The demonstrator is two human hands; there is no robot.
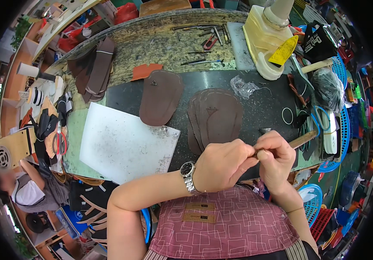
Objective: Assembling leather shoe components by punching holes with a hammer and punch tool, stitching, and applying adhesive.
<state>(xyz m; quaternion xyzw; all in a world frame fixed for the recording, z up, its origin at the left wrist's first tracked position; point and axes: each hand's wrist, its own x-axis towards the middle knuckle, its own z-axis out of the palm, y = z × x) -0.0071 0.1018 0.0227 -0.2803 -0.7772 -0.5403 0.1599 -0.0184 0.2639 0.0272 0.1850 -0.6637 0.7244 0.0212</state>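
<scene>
Head view: fingers (263, 156) mostly hide a brownish piece (256, 153).

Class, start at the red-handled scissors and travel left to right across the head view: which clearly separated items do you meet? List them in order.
Red-handled scissors, banded brown bundle, single brown piece, stack of brown pieces, thin white ring, grey plastic bag.

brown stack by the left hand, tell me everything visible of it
The stack is several dark brown, leather-like pieces with rounded tops, fanned so their left edges show. The top piece has pale dashes along its upper edge and dark, fan-like lines near its middle. It lies on the dark board; the left hand hides part of its near end, contact unclear.
</scene>
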